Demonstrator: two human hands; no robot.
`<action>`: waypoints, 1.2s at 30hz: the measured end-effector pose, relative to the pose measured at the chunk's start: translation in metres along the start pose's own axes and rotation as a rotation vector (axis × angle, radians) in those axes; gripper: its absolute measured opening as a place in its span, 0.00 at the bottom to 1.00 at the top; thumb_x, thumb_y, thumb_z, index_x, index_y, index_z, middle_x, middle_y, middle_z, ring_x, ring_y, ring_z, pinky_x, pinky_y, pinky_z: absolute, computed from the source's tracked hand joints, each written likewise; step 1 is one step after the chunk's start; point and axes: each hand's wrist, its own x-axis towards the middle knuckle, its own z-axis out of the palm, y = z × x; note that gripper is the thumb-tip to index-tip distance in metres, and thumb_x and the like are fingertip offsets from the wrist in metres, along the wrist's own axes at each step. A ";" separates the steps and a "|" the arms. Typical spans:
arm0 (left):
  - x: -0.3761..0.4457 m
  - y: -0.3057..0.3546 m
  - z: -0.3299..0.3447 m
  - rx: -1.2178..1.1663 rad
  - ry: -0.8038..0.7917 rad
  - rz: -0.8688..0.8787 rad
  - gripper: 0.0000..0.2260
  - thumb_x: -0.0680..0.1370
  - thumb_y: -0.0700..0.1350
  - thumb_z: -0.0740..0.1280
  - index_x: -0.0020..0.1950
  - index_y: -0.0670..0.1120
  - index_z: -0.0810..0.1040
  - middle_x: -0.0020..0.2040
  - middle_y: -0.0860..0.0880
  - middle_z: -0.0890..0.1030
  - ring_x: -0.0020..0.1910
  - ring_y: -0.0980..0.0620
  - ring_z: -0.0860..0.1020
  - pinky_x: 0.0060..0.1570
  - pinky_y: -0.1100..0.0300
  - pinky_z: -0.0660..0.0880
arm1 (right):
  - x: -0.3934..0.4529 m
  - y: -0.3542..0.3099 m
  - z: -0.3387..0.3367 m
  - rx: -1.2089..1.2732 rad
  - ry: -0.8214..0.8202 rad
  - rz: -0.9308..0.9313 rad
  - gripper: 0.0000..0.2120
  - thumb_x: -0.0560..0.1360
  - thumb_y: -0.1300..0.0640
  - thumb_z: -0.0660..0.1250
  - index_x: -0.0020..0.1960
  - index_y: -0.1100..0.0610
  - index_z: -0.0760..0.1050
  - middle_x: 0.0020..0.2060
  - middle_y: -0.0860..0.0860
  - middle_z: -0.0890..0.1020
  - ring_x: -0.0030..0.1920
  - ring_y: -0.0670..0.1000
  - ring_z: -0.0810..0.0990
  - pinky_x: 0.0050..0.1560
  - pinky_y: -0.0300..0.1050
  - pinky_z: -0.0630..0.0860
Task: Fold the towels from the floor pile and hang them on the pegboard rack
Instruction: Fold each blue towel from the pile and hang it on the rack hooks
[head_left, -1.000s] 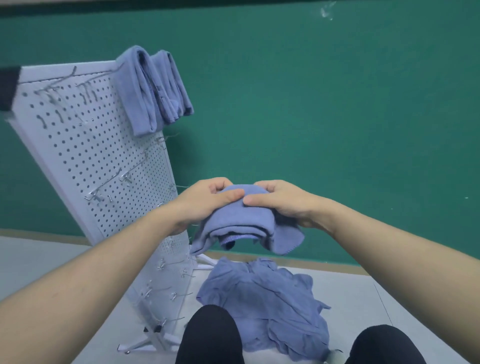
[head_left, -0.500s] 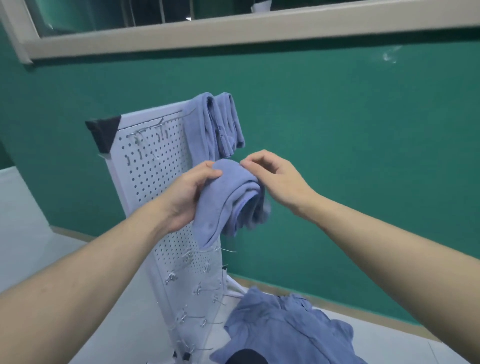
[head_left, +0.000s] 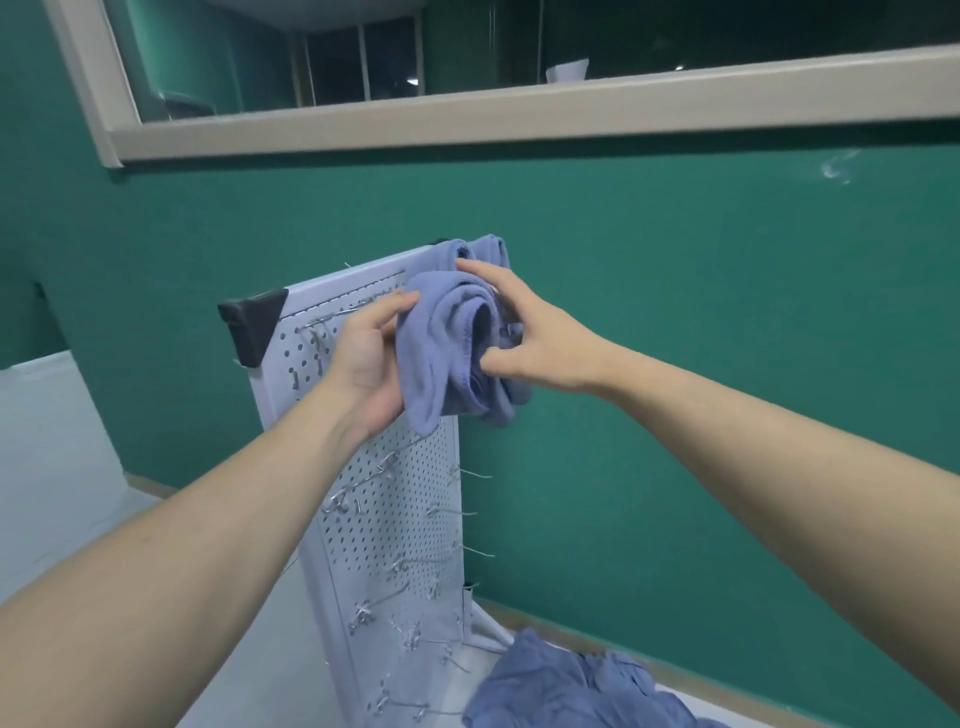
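A folded blue towel (head_left: 441, 348) is held up against the top of the white pegboard rack (head_left: 395, 499). My left hand (head_left: 371, 364) holds its left side, thumb on the cloth and palm beneath. My right hand (head_left: 524, 332) has its thumb tucked into the fold and its fingers spread over the top. Two more blue towels (head_left: 478, 252) hang over the rack's top edge just behind, mostly hidden. The floor pile of blue towels (head_left: 571, 686) lies at the bottom right.
Metal hooks (head_left: 363, 493) stick out of the rack's face and right edge. A green wall (head_left: 701, 312) stands close behind, with a framed window (head_left: 467, 119) above. The pale floor (head_left: 52, 441) shows to the left of the rack.
Both hands have lifted the folded towel higher, up to the rack's top by the hung towels. My right hand now grips into the fold. The view has tilted upward.
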 end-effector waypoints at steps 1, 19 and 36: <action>0.004 0.002 -0.001 0.000 0.008 0.019 0.16 0.77 0.44 0.65 0.64 0.42 0.77 0.61 0.37 0.80 0.57 0.39 0.78 0.66 0.38 0.72 | 0.006 0.000 -0.002 -0.027 0.012 0.014 0.38 0.68 0.58 0.68 0.75 0.38 0.62 0.66 0.37 0.74 0.61 0.46 0.78 0.64 0.44 0.74; 0.048 -0.006 -0.016 1.176 0.421 0.506 0.19 0.78 0.41 0.61 0.68 0.52 0.71 0.67 0.53 0.74 0.68 0.53 0.69 0.71 0.52 0.66 | 0.044 -0.005 -0.022 0.332 0.365 0.220 0.15 0.77 0.60 0.60 0.58 0.49 0.79 0.46 0.49 0.86 0.41 0.49 0.83 0.41 0.49 0.84; 0.012 0.010 -0.012 0.796 0.164 0.455 0.21 0.83 0.38 0.62 0.74 0.43 0.61 0.56 0.59 0.73 0.41 0.79 0.73 0.42 0.78 0.71 | 0.071 -0.027 0.002 0.124 0.164 0.226 0.06 0.80 0.55 0.62 0.53 0.48 0.77 0.43 0.45 0.82 0.38 0.43 0.79 0.32 0.33 0.73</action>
